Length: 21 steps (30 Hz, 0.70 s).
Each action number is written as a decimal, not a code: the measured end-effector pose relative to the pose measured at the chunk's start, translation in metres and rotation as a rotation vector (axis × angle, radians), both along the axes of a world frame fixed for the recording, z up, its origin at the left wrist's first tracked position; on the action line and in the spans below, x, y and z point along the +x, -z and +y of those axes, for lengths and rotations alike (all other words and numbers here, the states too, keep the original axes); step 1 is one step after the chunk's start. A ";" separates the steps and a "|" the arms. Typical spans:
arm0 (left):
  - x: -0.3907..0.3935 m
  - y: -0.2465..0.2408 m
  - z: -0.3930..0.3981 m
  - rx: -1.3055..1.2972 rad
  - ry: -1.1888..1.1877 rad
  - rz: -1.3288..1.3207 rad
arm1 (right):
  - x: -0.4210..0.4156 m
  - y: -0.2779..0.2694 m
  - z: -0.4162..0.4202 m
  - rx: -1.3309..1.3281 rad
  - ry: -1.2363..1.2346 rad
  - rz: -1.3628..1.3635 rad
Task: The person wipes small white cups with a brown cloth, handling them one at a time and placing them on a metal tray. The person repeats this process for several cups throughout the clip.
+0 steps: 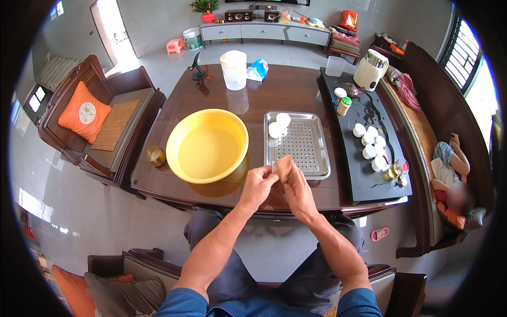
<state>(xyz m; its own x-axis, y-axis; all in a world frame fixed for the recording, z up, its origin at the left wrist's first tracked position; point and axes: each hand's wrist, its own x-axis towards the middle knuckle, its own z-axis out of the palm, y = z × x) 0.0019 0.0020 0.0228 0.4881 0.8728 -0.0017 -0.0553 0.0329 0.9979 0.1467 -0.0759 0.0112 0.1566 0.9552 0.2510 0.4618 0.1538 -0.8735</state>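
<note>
Both of my hands meet above the table's near edge, just below a perforated stainless steel tray. My left hand pinches a small whitish piece, mostly hidden by the fingers, too small to name. Against it, my right hand is bent with its fingers curled; whether it also grips the piece is unclear. Two small white cups sit at the tray's upper left corner. Left of my hands stands a large yellow plastic basin, apparently with liquid in it. A brass-coloured cup is beside the basin.
A plastic pitcher, a tissue pack and a black phone stand stand at the far side. On the right, a black tea tray bears several white cups, jars, a glass cup and a kettle. A person lies on the right bench.
</note>
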 end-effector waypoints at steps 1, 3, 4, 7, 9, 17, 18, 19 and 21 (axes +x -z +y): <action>-0.001 0.001 0.001 -0.186 0.016 -0.135 | -0.004 -0.004 -0.001 0.093 0.039 -0.236; -0.002 0.011 0.001 -0.328 0.059 -0.246 | -0.004 -0.011 0.002 0.230 0.008 -0.402; -0.003 0.012 0.000 -0.400 0.081 -0.301 | -0.004 -0.018 0.002 0.252 0.004 -0.427; -0.002 -0.011 -0.006 -0.676 0.074 -0.484 | 0.002 -0.023 0.002 0.286 0.021 -0.454; -0.002 -0.013 -0.008 -0.606 0.137 -0.446 | 0.006 -0.024 0.003 0.288 0.013 -0.458; 0.005 -0.009 -0.017 -0.211 0.228 -0.262 | 0.007 -0.020 0.003 0.243 -0.068 -0.355; 0.006 -0.008 -0.017 -0.211 0.218 -0.258 | 0.009 -0.023 0.003 0.227 -0.076 -0.369; 0.007 -0.007 -0.017 -0.212 0.209 -0.253 | 0.009 -0.024 0.003 0.211 -0.085 -0.383; 0.008 -0.003 -0.017 -0.181 0.201 -0.236 | 0.008 -0.025 0.002 0.192 -0.078 -0.350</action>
<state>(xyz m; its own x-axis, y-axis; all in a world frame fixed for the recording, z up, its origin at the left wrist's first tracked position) 0.0097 -0.0148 0.0256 0.6551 0.7554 -0.0139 -0.2582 0.2411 0.9355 0.1547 -0.0736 0.0359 -0.0409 0.8915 0.4512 0.7071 0.3448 -0.6173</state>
